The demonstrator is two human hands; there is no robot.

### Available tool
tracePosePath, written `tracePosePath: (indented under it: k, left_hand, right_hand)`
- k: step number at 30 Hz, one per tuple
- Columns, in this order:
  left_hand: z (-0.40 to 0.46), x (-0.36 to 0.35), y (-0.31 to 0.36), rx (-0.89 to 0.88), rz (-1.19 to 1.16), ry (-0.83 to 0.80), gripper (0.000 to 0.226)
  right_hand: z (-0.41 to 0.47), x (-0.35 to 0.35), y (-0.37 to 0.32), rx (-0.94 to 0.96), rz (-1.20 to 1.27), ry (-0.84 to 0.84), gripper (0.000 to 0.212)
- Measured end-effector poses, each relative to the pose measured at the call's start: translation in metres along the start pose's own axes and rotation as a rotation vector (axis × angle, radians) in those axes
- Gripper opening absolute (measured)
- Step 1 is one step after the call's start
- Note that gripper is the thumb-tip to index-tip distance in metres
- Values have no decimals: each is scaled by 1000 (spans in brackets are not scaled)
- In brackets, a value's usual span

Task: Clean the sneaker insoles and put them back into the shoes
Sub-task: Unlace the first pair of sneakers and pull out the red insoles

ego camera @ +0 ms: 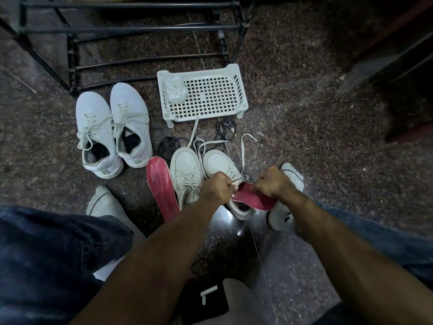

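Two white sneakers stand side by side on the speckled floor: the left sneaker (186, 174) and the right sneaker (221, 164). A red insole (161, 184) lies flat on the floor beside the left sneaker. A second red insole (254, 199) sticks out of the right sneaker's opening, bent upward. My right hand (275, 181) grips this insole at its front part. My left hand (216, 188) is curled over the right sneaker's tongue and laces, holding the shoe.
Another pair of white sneakers (112, 127) sits at the left. A white perforated plastic tray (210, 95) holds a wipes pack (175, 90). A black metal shoe rack (131, 38) stands behind. Black laces (169, 146) lie on the floor. My socked feet flank the shoes.
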State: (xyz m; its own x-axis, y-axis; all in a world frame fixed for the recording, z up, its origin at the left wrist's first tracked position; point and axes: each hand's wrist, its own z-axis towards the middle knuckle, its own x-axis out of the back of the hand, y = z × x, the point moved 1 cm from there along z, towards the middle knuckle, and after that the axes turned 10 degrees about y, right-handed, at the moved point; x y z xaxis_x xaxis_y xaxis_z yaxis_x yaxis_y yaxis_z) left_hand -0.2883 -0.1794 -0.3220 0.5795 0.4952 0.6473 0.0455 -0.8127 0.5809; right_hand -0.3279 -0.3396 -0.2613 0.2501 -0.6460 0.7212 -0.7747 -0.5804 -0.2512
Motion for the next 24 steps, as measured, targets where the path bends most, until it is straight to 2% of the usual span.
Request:
tracePosePath:
  k: [10, 13, 15, 18, 19, 22, 24]
  left_hand:
    - [2, 4, -4, -26, 30, -44, 18]
    - [2, 5, -5, 1, -33, -66, 17]
    - [2, 8, -2, 116, -220, -96, 17]
    - [-5, 25, 4, 405, -698, 89, 14]
    - [-8, 31, 6, 455, -853, 115, 20]
    - [-12, 44, 4, 474, -1140, 17, 57]
    - [-12, 49, -2, 505, -1136, 51, 55]
  right_hand:
    - [-12, 109, -47, 211, -332, -298, 9]
    - [-13, 153, -61, 257, -350, -261, 9]
    - [-14, 174, -66, 265, -284, -185, 6]
    - [-13, 162, -64, 250, -9, -2, 9]
    - [-13, 147, -61, 235, 110, 16, 10]
    - [-19, 72, -45, 178, 349, -40, 14]
    - [-27, 22, -34, 142, 444, -126, 13]
